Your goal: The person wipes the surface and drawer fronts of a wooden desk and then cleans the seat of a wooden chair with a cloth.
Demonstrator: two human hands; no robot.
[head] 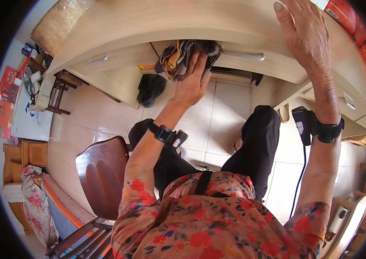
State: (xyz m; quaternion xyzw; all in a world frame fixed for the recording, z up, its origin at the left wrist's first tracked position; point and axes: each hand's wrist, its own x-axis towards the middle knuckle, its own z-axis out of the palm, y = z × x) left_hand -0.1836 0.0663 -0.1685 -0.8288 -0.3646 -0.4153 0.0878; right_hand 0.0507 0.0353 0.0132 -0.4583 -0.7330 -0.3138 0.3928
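My left hand (191,81) is on a bunched, dark patterned cloth (175,61) with a yellow-brown part, pressed against the drawer fronts under the desk's front edge. Its fingers lie over the cloth, just left of a metal drawer handle (244,55). My right hand (309,35) rests with its fingers apart on the pale wooden desk top (202,19), at the upper right; it holds nothing that I can see, and its fingertips are cut off by the picture's edge.
Black shoes (150,89) stand under the desk. A brown wooden chair (103,174) is at my left. Red boxes (343,16) lie at the desk's right end, and a worn board (60,26) is at its left end. My knees are below the drawers.
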